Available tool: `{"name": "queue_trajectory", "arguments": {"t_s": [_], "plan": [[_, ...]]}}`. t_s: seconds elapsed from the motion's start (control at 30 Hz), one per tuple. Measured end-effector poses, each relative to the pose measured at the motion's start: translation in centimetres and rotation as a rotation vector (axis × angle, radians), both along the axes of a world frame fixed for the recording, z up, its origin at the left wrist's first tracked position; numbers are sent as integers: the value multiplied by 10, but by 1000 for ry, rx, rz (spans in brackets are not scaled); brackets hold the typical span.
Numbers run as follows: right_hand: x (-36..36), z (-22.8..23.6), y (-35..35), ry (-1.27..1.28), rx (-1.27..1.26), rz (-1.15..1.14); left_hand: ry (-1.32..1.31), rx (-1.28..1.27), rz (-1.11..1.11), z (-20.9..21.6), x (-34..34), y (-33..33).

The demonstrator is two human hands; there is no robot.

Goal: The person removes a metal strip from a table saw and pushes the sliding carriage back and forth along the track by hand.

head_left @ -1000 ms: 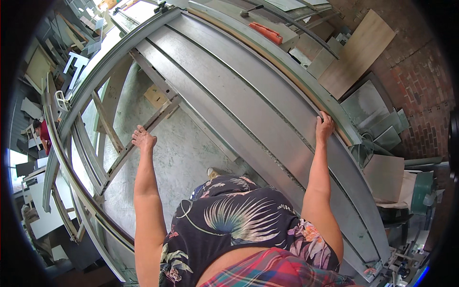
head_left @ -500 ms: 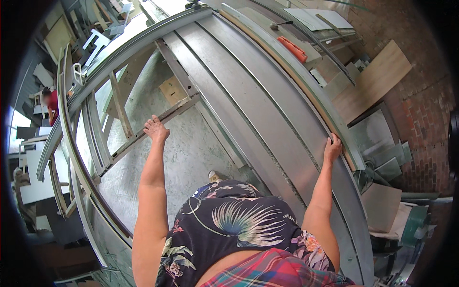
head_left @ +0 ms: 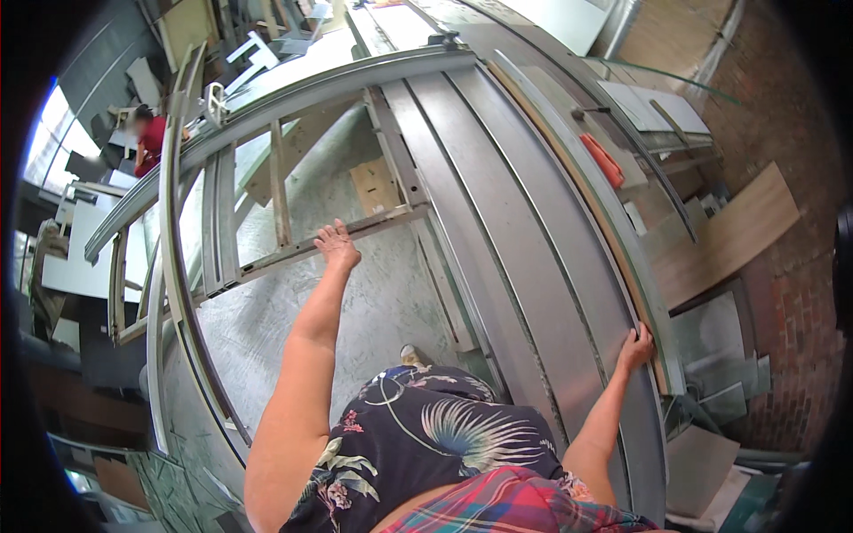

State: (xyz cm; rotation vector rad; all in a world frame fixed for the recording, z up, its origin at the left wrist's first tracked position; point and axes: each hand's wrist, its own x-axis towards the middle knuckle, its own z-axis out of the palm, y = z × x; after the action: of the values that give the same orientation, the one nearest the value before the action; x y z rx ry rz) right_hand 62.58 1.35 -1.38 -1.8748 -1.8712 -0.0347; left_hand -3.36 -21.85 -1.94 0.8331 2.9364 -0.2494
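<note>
My left hand (head_left: 338, 245) rests with fingers spread on a narrow metal crossbar (head_left: 378, 218) of an open frame, left of a long grey metal sliding table (head_left: 506, 204). The grooved table runs from the far middle to the lower right, beside my body. Over at its right edge, my right hand (head_left: 635, 346) is closed with its fingers curled on the table's edge strip. A pale rail with a brown strip (head_left: 613, 226) lies just beyond those fingers. The fingertips of the right hand are partly hidden.
A curved metal rail (head_left: 182, 293) stands at the left. On the right are an orange-red object (head_left: 602, 161), a wooden board (head_left: 729, 240) and leaning panels (head_left: 711, 320). A person in red (head_left: 151, 140) is at the far left. My shoe (head_left: 410, 354) shows on the grey floor.
The view has turned, so the table and frame appear further right and lower. Both hands keep their places on the crossbar and the table's edge.
</note>
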Motion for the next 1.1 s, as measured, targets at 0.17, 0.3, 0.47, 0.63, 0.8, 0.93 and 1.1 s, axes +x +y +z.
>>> {"name": "queue_trajectory", "arguments": {"t_s": [0.17, 0.3, 0.47, 0.63, 0.8, 0.93, 1.1], "plan": [[7, 0, -6, 4, -20, -73, -40, -4, -1, 8, 7, 5], [2, 2, -6, -23, -25, -73, -37, -12, 18, 6, 3, 3], [5, -2, -5, -20, 3, -61, -34, -20, 13, 8, 4, 7], [2, 0, -5, -10, 19, -45, -76, -34, 36, 13, 3, 7], [8, -7, -6, -28, 60, -45, -71, -15, 27, 12, 3, 6], [6, -8, -6, -22, 29, -59, -90, -10, 40, 15, 3, 5], [6, -9, -5, -7, 55, -45, -109, -5, 44, 18, 6, 6]]}}
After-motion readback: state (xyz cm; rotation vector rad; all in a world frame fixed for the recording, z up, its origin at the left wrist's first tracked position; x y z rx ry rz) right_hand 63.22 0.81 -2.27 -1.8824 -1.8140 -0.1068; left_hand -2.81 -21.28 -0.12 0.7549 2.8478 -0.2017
